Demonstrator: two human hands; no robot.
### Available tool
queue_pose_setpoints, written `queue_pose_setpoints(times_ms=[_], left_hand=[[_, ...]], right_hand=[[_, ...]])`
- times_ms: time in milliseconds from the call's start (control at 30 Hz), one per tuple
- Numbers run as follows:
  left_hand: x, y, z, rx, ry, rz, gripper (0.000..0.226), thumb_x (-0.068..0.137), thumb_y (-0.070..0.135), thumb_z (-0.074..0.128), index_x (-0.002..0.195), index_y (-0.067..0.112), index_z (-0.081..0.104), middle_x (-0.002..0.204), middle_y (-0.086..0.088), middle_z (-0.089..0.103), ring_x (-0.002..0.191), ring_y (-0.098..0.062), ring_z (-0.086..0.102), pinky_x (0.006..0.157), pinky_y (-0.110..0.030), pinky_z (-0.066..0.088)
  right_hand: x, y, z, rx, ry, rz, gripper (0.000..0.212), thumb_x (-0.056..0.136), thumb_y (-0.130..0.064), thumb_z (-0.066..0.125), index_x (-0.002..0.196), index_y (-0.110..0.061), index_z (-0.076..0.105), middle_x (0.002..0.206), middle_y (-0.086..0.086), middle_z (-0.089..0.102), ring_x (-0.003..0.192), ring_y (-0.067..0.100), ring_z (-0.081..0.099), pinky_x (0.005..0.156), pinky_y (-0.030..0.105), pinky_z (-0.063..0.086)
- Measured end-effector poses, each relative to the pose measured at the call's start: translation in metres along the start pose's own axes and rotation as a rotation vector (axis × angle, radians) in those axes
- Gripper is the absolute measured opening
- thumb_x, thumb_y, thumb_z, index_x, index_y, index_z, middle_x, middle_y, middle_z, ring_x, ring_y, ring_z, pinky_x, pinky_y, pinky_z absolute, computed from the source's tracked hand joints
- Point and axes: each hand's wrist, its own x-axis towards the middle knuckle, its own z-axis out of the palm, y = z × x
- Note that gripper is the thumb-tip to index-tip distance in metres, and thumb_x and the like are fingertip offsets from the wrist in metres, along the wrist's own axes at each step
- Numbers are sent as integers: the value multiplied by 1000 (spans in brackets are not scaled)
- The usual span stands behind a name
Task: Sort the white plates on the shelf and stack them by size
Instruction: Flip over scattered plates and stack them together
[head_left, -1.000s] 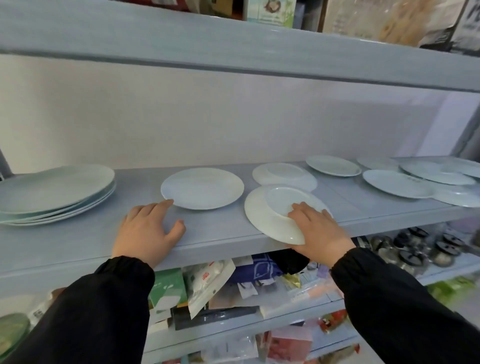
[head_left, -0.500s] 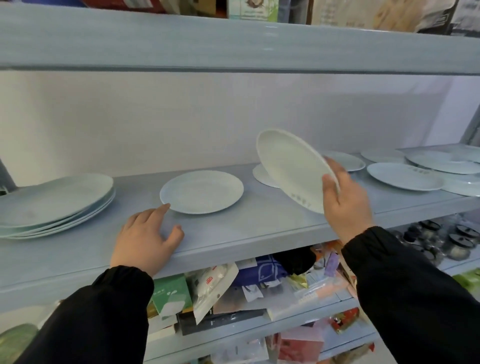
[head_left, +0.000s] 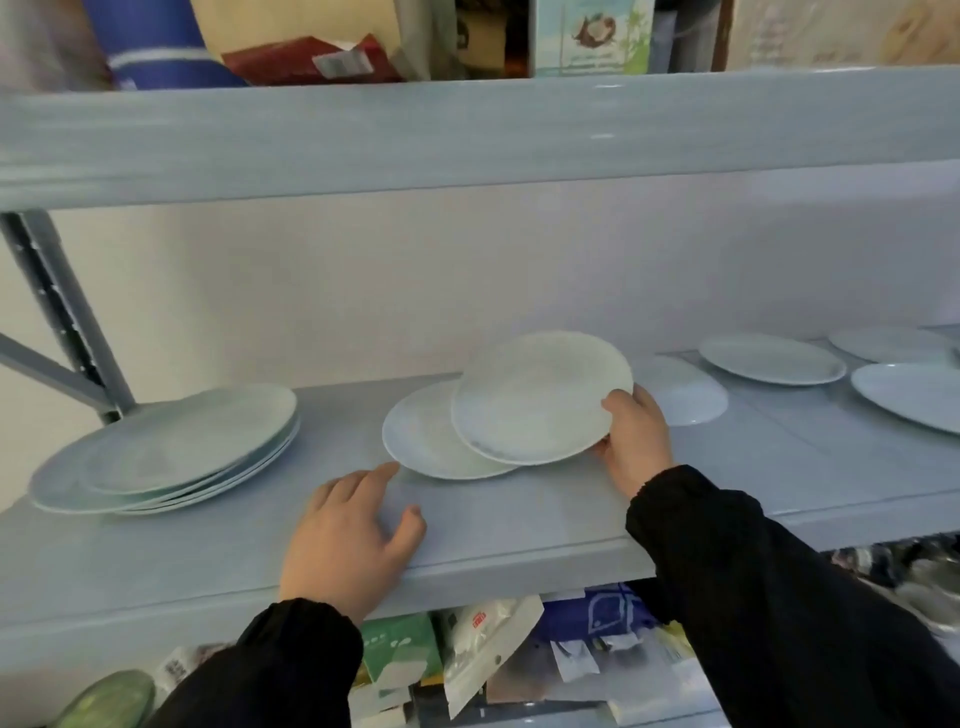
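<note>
A white plate (head_left: 540, 397), slightly tilted, hangs over a second plate (head_left: 426, 441) that lies flat on the grey shelf (head_left: 519, 525). From my remote screen I cannot tell whether the two touch. The right hand (head_left: 636, 441) pinches the upper plate by its right rim, thumb on top and fingers underneath. The left hand (head_left: 348, 530) rests palm-down near the shelf's front edge with its fingers spread, the forefinger tip just beside the lower plate's rim. At the left I see a stack of larger plates (head_left: 171, 447). To the right, more plates (head_left: 771, 358) lie singly along the same shelf. Packets (head_left: 483, 644) crowd the level below, and boxes (head_left: 592, 36) stand on the one above.
</note>
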Motion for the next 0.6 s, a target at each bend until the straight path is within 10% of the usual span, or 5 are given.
queue_pose_setpoints(times_ms=[400,600], left_hand=[[2,-5,7,12,-11,-6,41,83,58,37,95,35,68,93,17,62,93,-11,51,79,-30,46],[1,-6,7,17,-9,-2,40,84,59,36,97,36,67,94,19,60,94,-9,49,78,-30,47]], right_hand=[[-9,1,4,-618,-116,-197,56,92,-14,56,144,-21,37,107,-16,54,96,8,54,91,27,41],[-16,-2,9,-644,-181,-251,36,92,-8,56,94,-43,47,94,-26,54,85,-3,57,91,33,50]])
